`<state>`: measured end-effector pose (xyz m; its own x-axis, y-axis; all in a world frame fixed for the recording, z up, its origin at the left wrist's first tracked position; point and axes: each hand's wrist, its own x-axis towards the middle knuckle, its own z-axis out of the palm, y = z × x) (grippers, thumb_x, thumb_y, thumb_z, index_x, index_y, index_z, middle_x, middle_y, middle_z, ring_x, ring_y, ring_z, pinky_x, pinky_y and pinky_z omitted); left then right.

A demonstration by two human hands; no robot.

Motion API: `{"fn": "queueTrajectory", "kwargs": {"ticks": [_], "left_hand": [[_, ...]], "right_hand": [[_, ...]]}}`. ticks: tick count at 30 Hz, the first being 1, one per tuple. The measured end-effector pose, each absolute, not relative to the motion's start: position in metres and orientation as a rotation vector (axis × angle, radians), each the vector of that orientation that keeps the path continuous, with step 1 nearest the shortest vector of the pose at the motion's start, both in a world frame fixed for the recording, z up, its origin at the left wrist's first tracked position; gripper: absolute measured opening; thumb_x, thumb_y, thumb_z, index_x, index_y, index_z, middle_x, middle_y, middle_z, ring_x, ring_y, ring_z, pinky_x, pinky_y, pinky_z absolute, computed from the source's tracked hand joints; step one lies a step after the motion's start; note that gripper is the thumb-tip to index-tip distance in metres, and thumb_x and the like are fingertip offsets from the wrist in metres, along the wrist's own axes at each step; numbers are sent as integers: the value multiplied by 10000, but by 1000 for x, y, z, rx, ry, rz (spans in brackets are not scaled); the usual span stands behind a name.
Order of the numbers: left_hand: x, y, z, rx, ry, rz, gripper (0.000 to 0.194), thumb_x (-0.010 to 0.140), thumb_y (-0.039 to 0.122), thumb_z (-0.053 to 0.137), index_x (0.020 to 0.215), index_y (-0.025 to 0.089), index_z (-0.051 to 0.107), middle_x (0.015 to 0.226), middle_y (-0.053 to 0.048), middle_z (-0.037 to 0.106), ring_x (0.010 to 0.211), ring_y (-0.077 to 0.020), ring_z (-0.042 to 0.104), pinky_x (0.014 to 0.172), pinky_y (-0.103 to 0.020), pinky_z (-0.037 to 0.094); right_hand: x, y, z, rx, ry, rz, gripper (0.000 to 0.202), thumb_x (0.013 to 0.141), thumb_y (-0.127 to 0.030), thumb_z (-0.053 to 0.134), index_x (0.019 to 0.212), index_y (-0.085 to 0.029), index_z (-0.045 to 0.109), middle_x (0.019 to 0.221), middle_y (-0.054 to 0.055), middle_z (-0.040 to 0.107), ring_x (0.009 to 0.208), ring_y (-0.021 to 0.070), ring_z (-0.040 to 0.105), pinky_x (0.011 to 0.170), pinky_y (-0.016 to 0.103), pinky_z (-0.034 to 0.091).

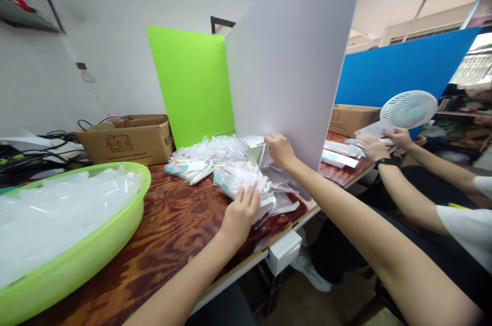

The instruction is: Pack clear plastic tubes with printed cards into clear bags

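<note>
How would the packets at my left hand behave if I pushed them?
The packets would probably slide over one another, since their wrapping shines and they overlap loosely. They look thin, so they're likely light for their size.

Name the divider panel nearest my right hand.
The pale panel, between the green panel and the blue panel; your right hand is beside it.

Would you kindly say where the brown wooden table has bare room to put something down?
Bare tabletop shows between the lime plastic basin and the left hand, bordered behind by the brown cardboard box. Crowded: from that hand to the right hand, where translucent plastic sleeves heap beside the tall grey panel.
</note>
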<state>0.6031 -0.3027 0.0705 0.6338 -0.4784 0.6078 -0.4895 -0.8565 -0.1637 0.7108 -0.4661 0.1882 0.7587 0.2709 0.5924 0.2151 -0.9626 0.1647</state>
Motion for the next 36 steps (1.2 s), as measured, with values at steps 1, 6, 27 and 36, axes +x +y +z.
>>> {"fn": "queueTrajectory", "kwargs": {"ticks": [1, 6, 27, 36], "left_hand": [[604, -303, 71, 2837, -831, 1021, 368, 842, 136, 566, 1207, 132, 523, 1235, -123, 588, 1134, -252, 563, 827, -380, 555], [607, -294, 88, 2861, -747, 919, 313, 842, 89, 548, 1151, 139, 556, 1149, -88, 625, 1026, -200, 616, 783, -350, 562], [554, -177, 254, 2480, -297, 727, 267, 693, 352, 522, 869, 199, 653, 922, -56, 716, 839, -231, 635, 708, -293, 435], [491, -310, 190, 2284, -981, -221, 124, 713, 167, 509, 762, 202, 617, 746, 21, 625, 755, -151, 585, 662, -227, 417]], "right_hand": [[711, -466, 188, 2863, 399, 992, 160, 902, -265, 542, 975, -139, 607, 993, 45, 625, 903, 160, 606, 779, 347, 516], [712, -468, 191, 2862, 395, 1056, 154, 903, -262, 540, 971, -141, 607, 989, 45, 625, 895, 157, 605, 774, 342, 516], [589, -502, 263, 2750, 892, 1755, 317, 832, -45, 361, 902, -146, 653, 848, 73, 653, 802, 170, 602, 708, 267, 450], [432, -589, 209, 2857, 765, 1668, 197, 872, -174, 488, 964, -277, 627, 941, 63, 680, 869, 191, 652, 711, 291, 505]]}}
